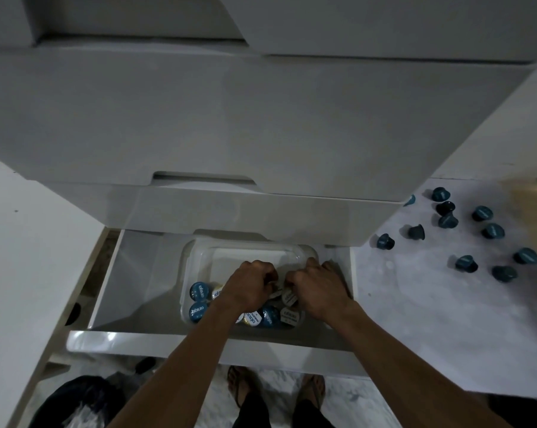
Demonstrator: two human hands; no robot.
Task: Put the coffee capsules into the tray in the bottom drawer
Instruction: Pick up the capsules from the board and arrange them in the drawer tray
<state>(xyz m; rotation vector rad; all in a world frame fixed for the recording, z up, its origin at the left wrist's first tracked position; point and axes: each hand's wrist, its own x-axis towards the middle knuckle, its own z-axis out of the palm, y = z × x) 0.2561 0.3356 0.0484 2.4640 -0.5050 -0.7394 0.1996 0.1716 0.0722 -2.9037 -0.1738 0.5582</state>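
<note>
Reaching into tray (199, 251) in bottom drawer (131, 267): left hand (250, 285), right hand (318, 288) curled over capsules (199, 301); grip indeterminate. Loose capsules (464, 239) on floor (415, 304).

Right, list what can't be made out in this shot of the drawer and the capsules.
Head view only:
- Whether the left hand or right hand holds a capsule: curled fingers hide the palms.
- Middle of the clear plastic tray: both hands cover it.
- One teal coffee capsule: cut off by the white drawer front above.
- Tan object at the right edge: blurred, cropped.
</note>
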